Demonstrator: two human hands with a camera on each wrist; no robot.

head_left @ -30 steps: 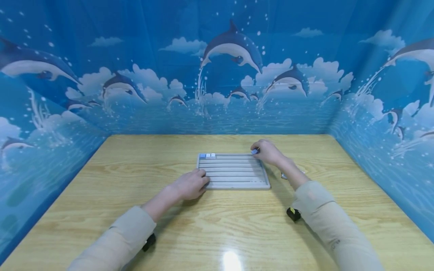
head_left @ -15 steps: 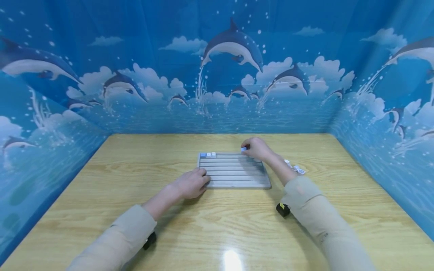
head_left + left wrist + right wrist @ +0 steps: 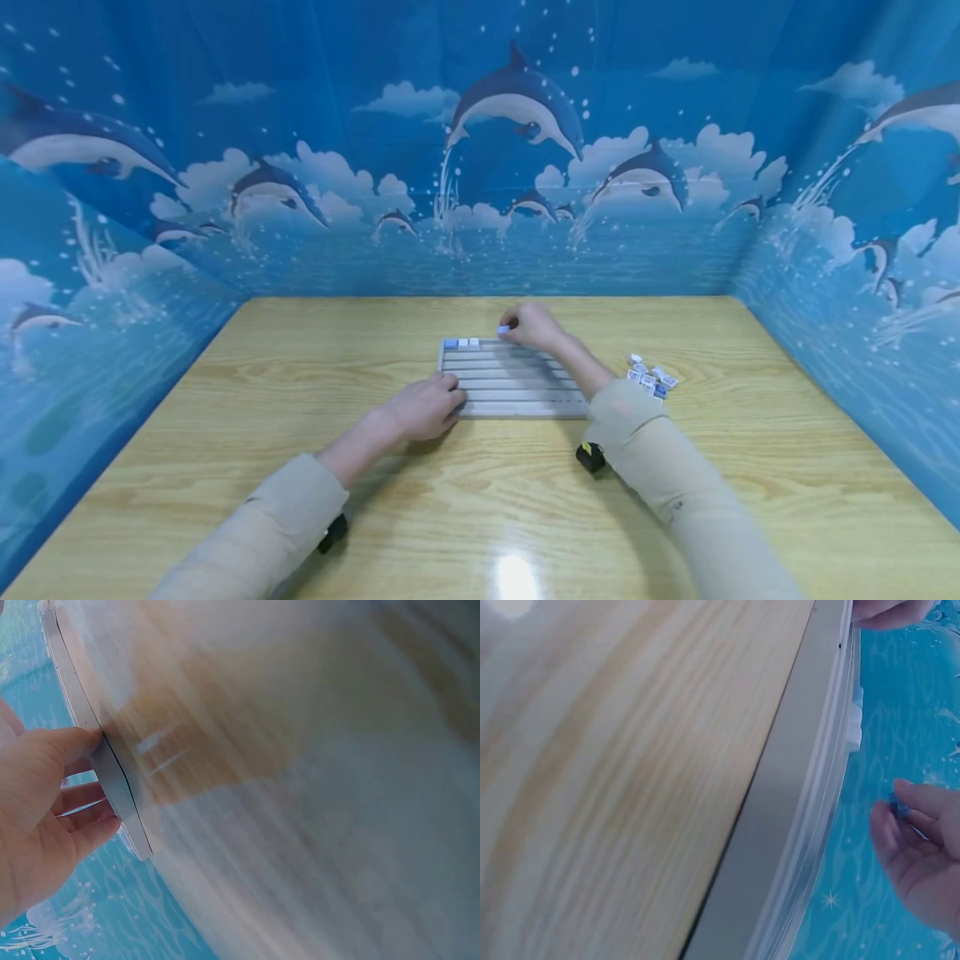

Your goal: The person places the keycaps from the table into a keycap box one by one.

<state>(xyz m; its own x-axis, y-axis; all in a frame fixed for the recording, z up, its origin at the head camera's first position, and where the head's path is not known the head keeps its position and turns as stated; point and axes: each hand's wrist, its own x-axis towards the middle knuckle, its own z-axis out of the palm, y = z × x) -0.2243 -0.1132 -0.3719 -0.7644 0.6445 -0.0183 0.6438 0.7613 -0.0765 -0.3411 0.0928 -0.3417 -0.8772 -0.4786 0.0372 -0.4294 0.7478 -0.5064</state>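
Observation:
A grey tray [image 3: 517, 408] with several long raised ribs lies on the wooden table. My left hand [image 3: 424, 407] holds its front left corner; in the left wrist view the thumb [image 3: 79, 741] presses the tray's edge and the other fingers bend around it. My right hand [image 3: 534, 325] pinches a small blue block [image 3: 503, 331] between thumb and fingertips, just over the tray's back edge. The right wrist view also has this block [image 3: 895, 804] at the fingertips. One blue block [image 3: 451, 343] and two white blocks [image 3: 468, 342] sit side by side in the tray's back left corner.
Right of the tray lies a loose pile of small white and blue blocks [image 3: 648, 380] with printed marks, beyond my right forearm. A blue dolphin-print curtain [image 3: 480, 258] borders the table [image 3: 480, 492] at the back and sides.
My right hand has moved left along the tray's back edge with the blue block, toward the seated blocks. More of the pile is uncovered. The left hand has stayed at its corner.

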